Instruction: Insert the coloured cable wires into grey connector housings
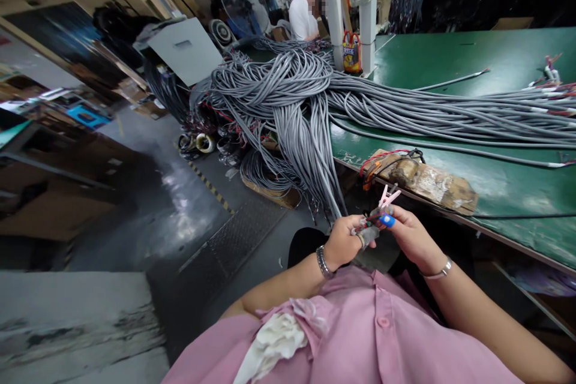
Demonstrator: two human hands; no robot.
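In front of my pink shirt, both hands are close together below the table edge. My left hand (345,243) is closed around a small bunch of thin wires (361,226) with red and green among them, and its fingers wear grey coverings. My right hand (411,234) pinches at the same bunch; a blue wrap covers one of its digits. Just above the fingertips, a pink clip (389,197) like a clothes peg sticks up. Whether my right hand touches this clip, I cannot tell. The fingers hide most of the wire ends.
Grey cables (279,81) lie heaped over the green table (508,177) and hang off its left end. A worn wooden block (432,183) with red and black leads sits at the near edge. Behind a white post (330,6) sits a person in white (302,17).
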